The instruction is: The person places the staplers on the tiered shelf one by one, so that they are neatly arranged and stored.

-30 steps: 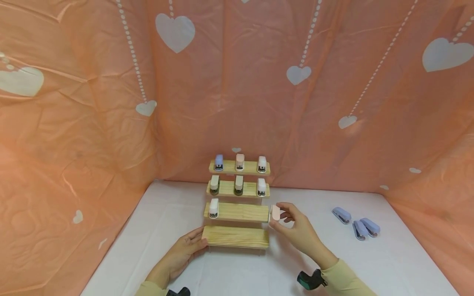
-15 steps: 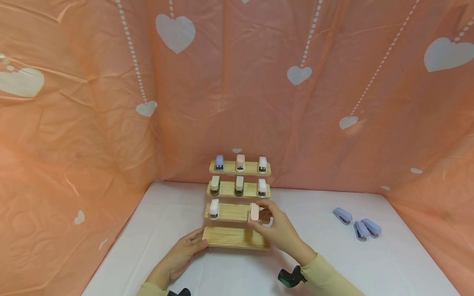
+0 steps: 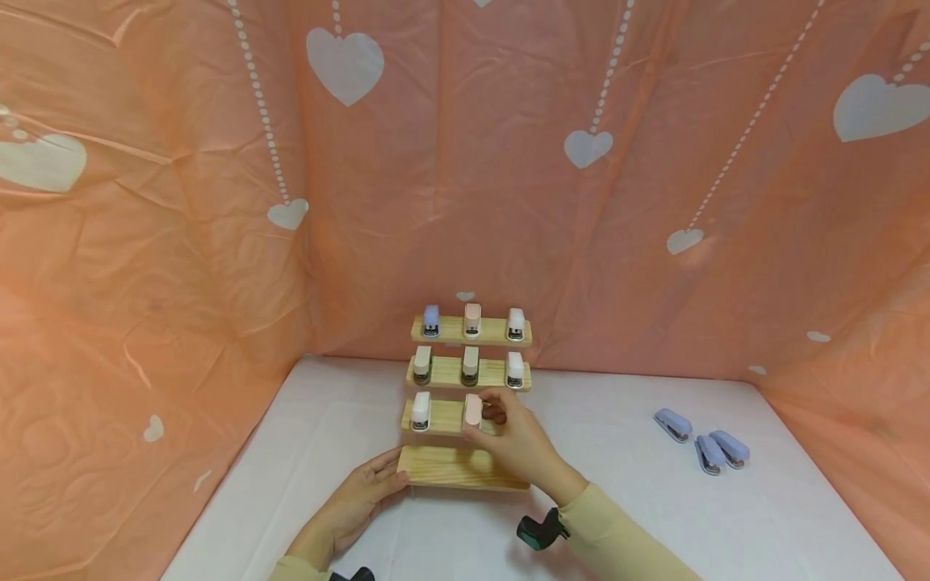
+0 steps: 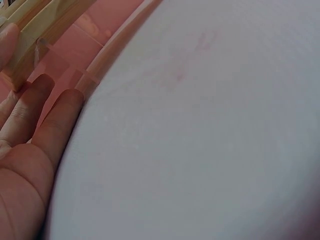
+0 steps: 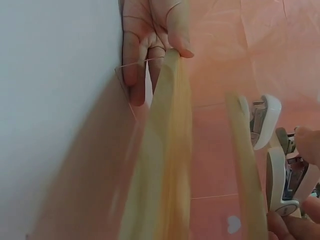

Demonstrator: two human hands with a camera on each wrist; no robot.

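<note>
A tiered wooden display rack (image 3: pixel 465 468) with clear side panels stands on the table. At the left end of its lowest board my left hand (image 3: pixel 369 488) holds it, the thumb on the wood and the fingers along the clear side panel. My right hand (image 3: pixel 517 437) pinches a small pink stapler (image 3: pixel 473 410) between thumb and fingers, over the middle of the third board from the top. In the right wrist view, this stapler (image 5: pixel 285 185) sits right at the board. To its left on that board stands a white stapler (image 3: pixel 421 410).
Above, the two upper boards carry several staplers: a purple one (image 3: pixel 431 320), a pink one (image 3: pixel 472 319), white ones and beige ones. Several purple staplers (image 3: pixel 673 424) lie on the white table (image 3: pixel 617 403) at the right. An orange curtain (image 3: pixel 508 202) with hearts hangs behind.
My right hand has carried the pink stapler leftward from beside the rack's right end to the middle of the third board. My left hand stays at the rack.
</note>
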